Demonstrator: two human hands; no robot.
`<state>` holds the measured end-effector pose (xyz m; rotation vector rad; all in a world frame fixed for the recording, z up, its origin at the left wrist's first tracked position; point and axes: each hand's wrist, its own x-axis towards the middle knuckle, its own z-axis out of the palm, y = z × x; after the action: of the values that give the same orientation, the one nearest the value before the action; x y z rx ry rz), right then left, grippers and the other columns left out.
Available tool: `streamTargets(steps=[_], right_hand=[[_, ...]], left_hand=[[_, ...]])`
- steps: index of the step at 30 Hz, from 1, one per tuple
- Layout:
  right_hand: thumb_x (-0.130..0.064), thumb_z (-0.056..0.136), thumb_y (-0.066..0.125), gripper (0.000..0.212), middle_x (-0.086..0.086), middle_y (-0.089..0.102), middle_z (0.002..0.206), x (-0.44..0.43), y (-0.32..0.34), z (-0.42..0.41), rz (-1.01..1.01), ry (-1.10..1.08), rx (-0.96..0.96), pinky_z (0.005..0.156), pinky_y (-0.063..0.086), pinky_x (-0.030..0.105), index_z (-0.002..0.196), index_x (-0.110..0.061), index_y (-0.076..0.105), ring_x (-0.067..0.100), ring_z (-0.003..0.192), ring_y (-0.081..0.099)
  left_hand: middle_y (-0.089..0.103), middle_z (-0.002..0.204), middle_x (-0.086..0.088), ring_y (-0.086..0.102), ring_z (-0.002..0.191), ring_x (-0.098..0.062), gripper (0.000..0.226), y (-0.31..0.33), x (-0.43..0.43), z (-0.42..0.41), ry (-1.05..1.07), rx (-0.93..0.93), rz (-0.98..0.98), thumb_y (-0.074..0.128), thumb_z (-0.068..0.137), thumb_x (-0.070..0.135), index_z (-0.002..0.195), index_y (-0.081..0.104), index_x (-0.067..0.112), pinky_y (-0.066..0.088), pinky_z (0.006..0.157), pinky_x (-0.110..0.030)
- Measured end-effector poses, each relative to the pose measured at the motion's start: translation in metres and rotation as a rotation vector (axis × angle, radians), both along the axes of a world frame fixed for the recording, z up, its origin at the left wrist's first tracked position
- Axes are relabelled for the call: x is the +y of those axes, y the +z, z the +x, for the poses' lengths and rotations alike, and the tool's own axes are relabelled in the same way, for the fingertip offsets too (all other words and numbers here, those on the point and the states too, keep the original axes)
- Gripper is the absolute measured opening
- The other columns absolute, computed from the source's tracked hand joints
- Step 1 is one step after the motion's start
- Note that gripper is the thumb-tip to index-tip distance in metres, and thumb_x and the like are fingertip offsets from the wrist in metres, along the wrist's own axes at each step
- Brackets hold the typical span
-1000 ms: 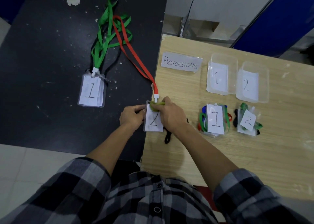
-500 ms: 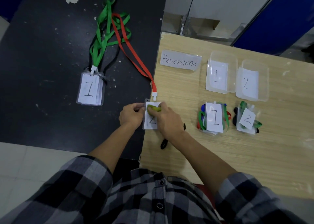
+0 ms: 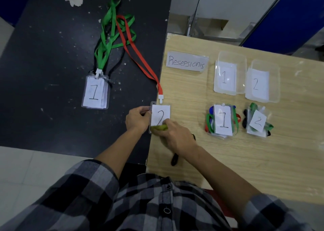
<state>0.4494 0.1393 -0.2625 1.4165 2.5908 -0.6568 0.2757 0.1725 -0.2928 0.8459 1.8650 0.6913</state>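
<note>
Wiping badge holder "2" | left hand pinches its left edge | right hand grips green cloth | keep holder pinned flat, stroke lightly

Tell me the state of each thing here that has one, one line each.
Badge 2: flat, red lanyard clip at its top.
Left hand: pinches badge 2's left edge.
Right hand: holds yellow-green cloth on its lower edge.
Badge 1 stack: flat, untouched, green lanyard attached.
Upper tub 1, upper tub 2: no lanyards inside.
Lower tub 1, lower tub 2: stuffed with lanyards.
</note>
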Motion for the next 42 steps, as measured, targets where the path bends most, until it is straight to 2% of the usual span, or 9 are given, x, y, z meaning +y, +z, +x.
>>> streamTargets(steps=[6, 11, 16, 21, 29, 34, 36, 38, 42], right_hand=[[-0.022, 0.096, 0.058, 0.047, 0.006, 0.046, 0.117, 0.015, 0.004, -0.005, 0.034, -0.218, -0.004, 0.060, 0.047, 0.037, 0.138, -0.042, 0.049, 0.026, 0.094, 0.053], [-0.023, 0.092, 0.063, 0.046, 0.003, 0.047, 0.103, -0.011, 0.002, -0.002, 0.031, -0.011, 0.024, 0.048, 0.032, 0.031, 0.131, -0.046, 0.055, 0.022, 0.080, 0.051], [-0.032, 0.097, 0.058, 0.038, 0.003, 0.046, 0.113, 0.021, 0.004, 0.015, 0.013, -0.168, -0.018, 0.063, 0.050, 0.038, 0.132, -0.046, 0.053, 0.025, 0.092, 0.054], [-0.007, 0.092, 0.057, 0.063, 0.008, 0.041, 0.121, 0.045, 0.000, -0.010, 0.032, -0.364, -0.042, 0.060, 0.037, 0.035, 0.145, -0.037, 0.042, 0.025, 0.085, 0.049], [-0.024, 0.095, 0.054, 0.047, 0.005, 0.045, 0.110, -0.017, 0.007, 0.005, -0.015, -0.002, 0.054, 0.056, 0.047, 0.037, 0.138, -0.042, 0.049, 0.025, 0.089, 0.052], [-0.021, 0.097, 0.052, 0.042, 0.000, 0.050, 0.117, -0.016, 0.004, 0.031, -0.062, -0.466, 0.270, 0.070, 0.047, 0.027, 0.135, -0.038, 0.059, 0.019, 0.090, 0.058], [-0.014, 0.098, 0.053, 0.043, -0.004, 0.054, 0.118, -0.013, 0.003, 0.037, -0.112, -0.755, 0.448, 0.082, 0.044, 0.017, 0.136, -0.034, 0.059, 0.011, 0.101, 0.058], [-0.010, 0.099, 0.054, 0.040, -0.007, 0.060, 0.124, -0.006, 0.009, 0.037, -0.251, -0.941, 0.624, 0.100, 0.044, 0.018, 0.135, -0.028, 0.061, 0.007, 0.116, 0.057], [-0.009, 0.099, 0.057, 0.034, -0.019, 0.070, 0.111, 0.009, 0.036, 0.024, -0.626, -1.057, 0.963, 0.086, 0.050, 0.013, 0.128, -0.024, 0.066, -0.005, 0.105, 0.064]], left_hand=[[0.075, 0.092, 0.013, 0.073, 0.080, -0.010, 0.016, 0.001, 0.002, 0.002, 0.016, -0.004, 0.006, 0.068, 0.091, 0.022, 0.090, 0.072, 0.038, 0.062, 0.081, -0.039], [0.075, 0.089, 0.015, 0.073, 0.085, -0.012, 0.025, 0.000, 0.002, 0.000, 0.013, -0.002, -0.015, 0.068, 0.087, 0.026, 0.076, 0.069, 0.049, 0.062, 0.080, -0.040], [0.074, 0.089, 0.014, 0.073, 0.084, -0.012, 0.021, 0.007, 0.006, 0.004, 0.020, -0.011, -0.005, 0.068, 0.090, 0.016, 0.093, 0.076, 0.036, 0.061, 0.082, -0.039], [0.074, 0.089, 0.009, 0.073, 0.080, -0.013, 0.020, 0.012, 0.008, 0.003, 0.032, -0.037, -0.023, 0.069, 0.091, 0.012, 0.106, 0.077, 0.022, 0.062, 0.081, -0.038], [0.075, 0.090, 0.010, 0.073, 0.088, -0.014, 0.021, 0.013, 0.006, 0.003, 0.051, -0.051, -0.039, 0.071, 0.089, 0.017, 0.091, 0.077, 0.037, 0.061, 0.082, -0.039], [0.075, 0.097, 0.000, 0.071, 0.078, -0.011, 0.021, 0.020, 0.005, 0.004, 0.126, -0.130, -0.060, 0.064, 0.095, 0.009, 0.111, 0.075, 0.018, 0.062, 0.078, -0.032], [0.075, 0.098, -0.005, 0.070, 0.079, -0.011, 0.022, 0.025, 0.007, 0.003, 0.189, -0.221, -0.092, 0.063, 0.096, 0.008, 0.114, 0.073, 0.014, 0.060, 0.069, -0.023], [0.074, 0.097, -0.007, 0.069, 0.079, -0.012, 0.021, 0.032, 0.009, 0.004, 0.242, -0.331, -0.118, 0.062, 0.097, 0.007, 0.114, 0.072, 0.012, 0.058, 0.064, -0.020], [0.073, 0.103, -0.012, 0.069, 0.081, -0.017, 0.021, 0.044, 0.013, 0.020, 0.171, -0.483, -0.147, 0.061, 0.097, 0.007, 0.116, 0.070, 0.006, 0.058, 0.062, -0.022]])
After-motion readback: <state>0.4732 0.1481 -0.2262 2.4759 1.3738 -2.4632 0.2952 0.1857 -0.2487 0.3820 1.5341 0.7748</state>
